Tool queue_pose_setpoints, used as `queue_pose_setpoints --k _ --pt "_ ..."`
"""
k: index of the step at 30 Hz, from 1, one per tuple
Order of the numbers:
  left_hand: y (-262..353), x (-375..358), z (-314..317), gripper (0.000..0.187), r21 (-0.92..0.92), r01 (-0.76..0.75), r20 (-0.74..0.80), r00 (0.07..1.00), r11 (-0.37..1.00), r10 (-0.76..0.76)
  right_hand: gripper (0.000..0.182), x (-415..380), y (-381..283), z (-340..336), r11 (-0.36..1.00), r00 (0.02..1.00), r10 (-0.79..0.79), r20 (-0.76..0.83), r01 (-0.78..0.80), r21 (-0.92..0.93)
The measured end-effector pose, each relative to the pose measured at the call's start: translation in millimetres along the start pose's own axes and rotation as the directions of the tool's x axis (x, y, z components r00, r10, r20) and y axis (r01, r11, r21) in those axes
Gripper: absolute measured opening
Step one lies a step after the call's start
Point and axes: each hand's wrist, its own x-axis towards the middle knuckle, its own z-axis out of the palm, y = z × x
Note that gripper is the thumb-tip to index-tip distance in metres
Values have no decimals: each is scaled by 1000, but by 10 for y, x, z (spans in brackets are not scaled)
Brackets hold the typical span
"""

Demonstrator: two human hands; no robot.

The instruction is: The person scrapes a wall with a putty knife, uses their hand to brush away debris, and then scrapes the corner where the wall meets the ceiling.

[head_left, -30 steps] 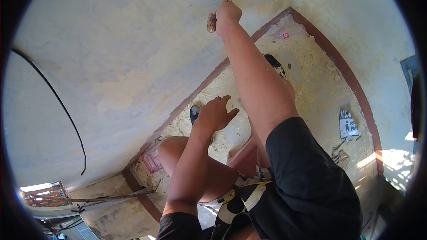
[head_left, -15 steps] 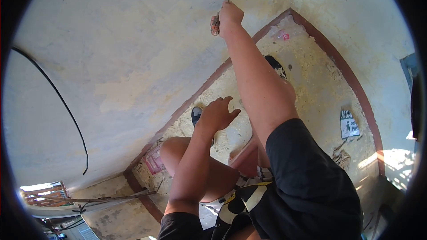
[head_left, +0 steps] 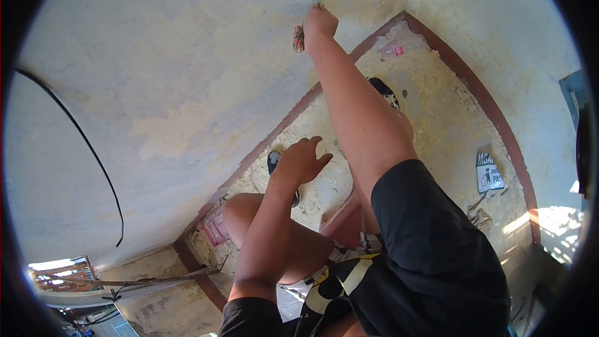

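Observation:
My right hand (head_left: 321,23) reaches up against the pale, blotchy wall (head_left: 187,75), its fingers closed round a scraper. The scraper's worn orange-and-grey handle (head_left: 299,39) sticks out below the fist. Only a small bit at the other end shows at the wall, and the fingers hide the rest. Lower down, my left hand (head_left: 304,161) hangs in the air above my bent knee, empty, with thumb and fingers apart.
Pale flakes litter the floor (head_left: 430,131) around my shoes. A brown skirting band (head_left: 455,62) edges it. Crumpled clear plastic (head_left: 399,40) lies in the corner. A printed packet (head_left: 488,173) and a rag (head_left: 480,218) lie rightward. A black cable (head_left: 93,143) hangs at left.
The view has shifted very slightly. My right hand keeps its place at the wall with the scraper, and my left hand looks the same.

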Motion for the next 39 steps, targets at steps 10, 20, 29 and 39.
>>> queue_pose_setpoints --k 10,20,29,39 --pt "16 57 10 57 41 16 31 999 999 -17 32 -39 130 17 999 999 -42 20 43 -9" --pt "31 35 5 56 -4 -38 -3 999 999 38 20 135 218 47 995 1000 -26 10 25 95" --pt "53 -49 -21 56 -24 -19 -16 1000 1000 19 34 75 169 -102 1000 999 -12 -33 12 -19" --pt "17 -44 -34 57 -27 21 5 1000 999 -21 21 160 305 7 992 1000 19 7 -20 121"
